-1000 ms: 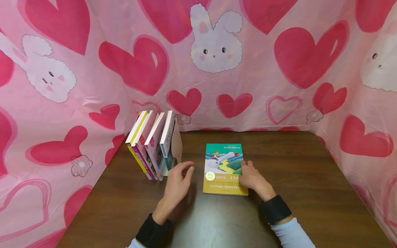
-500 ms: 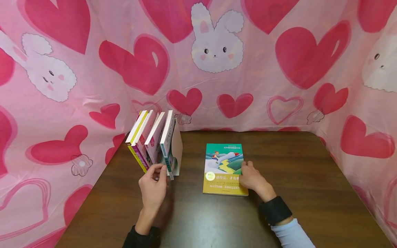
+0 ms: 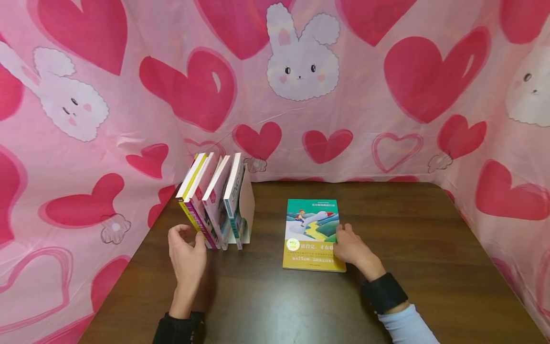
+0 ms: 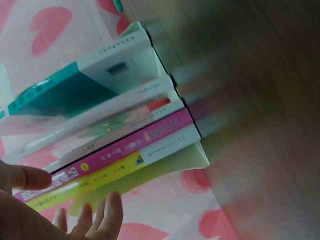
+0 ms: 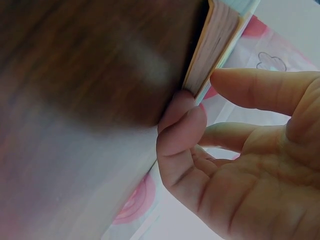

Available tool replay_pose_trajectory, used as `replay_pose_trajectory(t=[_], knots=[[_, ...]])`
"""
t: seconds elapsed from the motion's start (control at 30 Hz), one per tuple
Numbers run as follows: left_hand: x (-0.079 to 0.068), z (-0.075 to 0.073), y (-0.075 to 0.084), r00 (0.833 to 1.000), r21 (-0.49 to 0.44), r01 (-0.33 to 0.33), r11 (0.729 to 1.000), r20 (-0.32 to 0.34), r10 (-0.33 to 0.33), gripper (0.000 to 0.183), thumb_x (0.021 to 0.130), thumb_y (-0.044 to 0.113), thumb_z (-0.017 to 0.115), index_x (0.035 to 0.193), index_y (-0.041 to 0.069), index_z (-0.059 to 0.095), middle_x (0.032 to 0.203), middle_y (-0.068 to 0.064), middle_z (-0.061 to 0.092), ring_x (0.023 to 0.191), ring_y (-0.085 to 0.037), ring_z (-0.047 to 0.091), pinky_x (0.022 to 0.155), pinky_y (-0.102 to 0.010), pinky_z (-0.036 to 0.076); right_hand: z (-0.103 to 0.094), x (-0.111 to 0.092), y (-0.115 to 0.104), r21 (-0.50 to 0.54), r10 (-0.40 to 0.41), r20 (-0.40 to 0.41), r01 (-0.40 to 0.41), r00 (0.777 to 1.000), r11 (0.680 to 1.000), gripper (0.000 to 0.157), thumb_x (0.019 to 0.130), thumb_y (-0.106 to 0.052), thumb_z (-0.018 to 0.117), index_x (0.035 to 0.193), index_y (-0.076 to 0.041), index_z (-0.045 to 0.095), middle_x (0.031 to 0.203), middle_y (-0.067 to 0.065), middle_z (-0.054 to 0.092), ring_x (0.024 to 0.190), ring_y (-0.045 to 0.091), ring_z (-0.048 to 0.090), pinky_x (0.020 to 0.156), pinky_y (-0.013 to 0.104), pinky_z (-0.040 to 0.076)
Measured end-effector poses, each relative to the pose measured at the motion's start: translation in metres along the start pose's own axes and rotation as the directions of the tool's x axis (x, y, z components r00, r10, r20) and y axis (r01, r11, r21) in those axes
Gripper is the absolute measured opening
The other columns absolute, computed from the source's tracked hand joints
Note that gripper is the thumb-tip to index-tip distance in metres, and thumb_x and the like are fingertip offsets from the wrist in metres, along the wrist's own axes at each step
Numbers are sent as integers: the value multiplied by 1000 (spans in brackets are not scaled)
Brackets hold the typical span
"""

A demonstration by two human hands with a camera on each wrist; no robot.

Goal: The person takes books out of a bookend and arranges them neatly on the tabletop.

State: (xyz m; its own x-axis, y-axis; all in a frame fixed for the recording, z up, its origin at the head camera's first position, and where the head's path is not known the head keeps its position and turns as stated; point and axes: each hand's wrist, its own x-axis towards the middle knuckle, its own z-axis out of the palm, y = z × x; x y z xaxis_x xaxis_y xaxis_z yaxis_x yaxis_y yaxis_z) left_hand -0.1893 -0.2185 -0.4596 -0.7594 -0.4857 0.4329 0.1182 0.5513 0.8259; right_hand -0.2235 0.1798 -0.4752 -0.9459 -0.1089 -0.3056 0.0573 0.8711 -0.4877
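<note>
A green and yellow paperback book [image 3: 311, 227] lies flat near the middle of the brown table. My right hand [image 3: 355, 248] pinches its right edge; in the right wrist view the thumb [image 5: 260, 90] is at the cover side and curled fingers [image 5: 185, 125] meet the page edge. At the left, several books lean in a pale bookend [image 3: 247, 205]. My left hand [image 3: 185, 253] is beside the row's left end, its fingers spread. In the left wrist view its thumb [image 4: 30, 177] overlaps the magenta spine [image 4: 120, 145], and the other fingers are beyond the yellow spine [image 4: 100, 177].
Pink cloth with hearts and rabbits [image 3: 301, 114] hangs behind and along both sides of the table [image 3: 408, 215]. A white and teal book [image 3: 233, 191] stands at the right end of the row, against the bookend's upright plate.
My left hand has moved left, from between the flat book and the row, past the front of the spines to the row's left end. The right hand stays at the flat book's edge.
</note>
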Motion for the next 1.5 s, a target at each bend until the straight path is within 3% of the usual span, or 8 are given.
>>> replay_pose_trajectory(t=[0.07, 0.13, 0.23, 0.47, 0.6, 0.9, 1.13, 1.5], knots=[[3, 0, -2, 999, -8, 22, 1000, 45, -21, 34, 100, 4, 62, 130, -4, 48, 128, -22, 54, 121, -37, 57, 83, -23, 52, -1, -1, 0, -1, 4, 0, -4, 1000, 1000, 68, 99, -7, 63, 153, 19, 30, 137, 32, 41, 107, 41, 55, 97, 58, 52], [6, 0, -3, 995, -15, 40, 999, 89, -39, 38, 101, 4, 59, 136, -4, 46, 134, -23, 53, 126, -40, 56, 91, -38, 56, -2, -1, -1, -1, 8, 0, -8, 1000, 1000, 68, 99, -7, 63, 154, 18, 30, 137, 32, 41, 107, 42, 55, 97, 58, 52], [9, 0, -6, 987, -16, 65, 998, 146, -62, 41, 103, 5, 57, 141, -3, 46, 138, -24, 55, 128, -41, 55, 99, -57, 53, -2, -3, -3, 0, 10, 6, -10, 1000, 1000, 68, 100, -7, 63, 154, 18, 31, 136, 31, 42, 108, 42, 55, 98, 58, 52], [16, -1, -8, 951, 10, 100, 995, 292, -98, 49, 105, 5, 53, 151, -2, 38, 148, -27, 51, 133, -45, 52, 105, -62, 47, -1, -8, -3, 7, -2, 1, 2, 1000, 1000, 69, 99, -7, 65, 155, 16, 32, 135, 29, 44, 109, 41, 55, 99, 55, 52], [19, -2, -9, 934, 19, 104, 994, 343, -104, 52, 106, 5, 51, 155, -2, 33, 153, -28, 46, 137, -46, 49, 105, -63, 47, 0, -7, -2, 9, -9, -3, 9, 1000, 1000, 69, 99, -7, 66, 155, 16, 32, 136, 29, 44, 109, 41, 55, 99, 54, 52], [23, -4, -12, 938, 92, 39, 995, 340, -69, 53, 107, 3, 51, 157, -2, 32, 151, -30, 49, 129, -50, 57, 99, -62, 51, 1, -6, -1, 6, 0, 1, 0, 1000, 1000, 69, 99, -7, 65, 154, 17, 31, 135, 29, 44, 107, 40, 55, 96, 54, 53], [24, -4, -15, 943, 161, -92, 983, 331, 34, 67, 104, -2, 58, 161, 0, 23, 148, -32, 51, 130, -52, 56, 101, -65, 48, 0, -6, -1, 4, 1, -6, -1, 1000, 1000, 70, 98, -5, 65, 154, 18, 31, 134, 29, 43, 106, 40, 55, 94, 53, 52], [22, -7, -15, 940, 222, -204, 954, 318, 127, 87, 100, -4, 65, 167, 10, 12, 142, -33, 55, 123, -54, 60, 95, -67, 50, -2, -6, -1, 6, 1, 0, -1, 1000, 1000, 73, 98, -7, 66, 156, 17, 28, 137, 31, 43, 106, 41, 55, 96, 54, 52]])
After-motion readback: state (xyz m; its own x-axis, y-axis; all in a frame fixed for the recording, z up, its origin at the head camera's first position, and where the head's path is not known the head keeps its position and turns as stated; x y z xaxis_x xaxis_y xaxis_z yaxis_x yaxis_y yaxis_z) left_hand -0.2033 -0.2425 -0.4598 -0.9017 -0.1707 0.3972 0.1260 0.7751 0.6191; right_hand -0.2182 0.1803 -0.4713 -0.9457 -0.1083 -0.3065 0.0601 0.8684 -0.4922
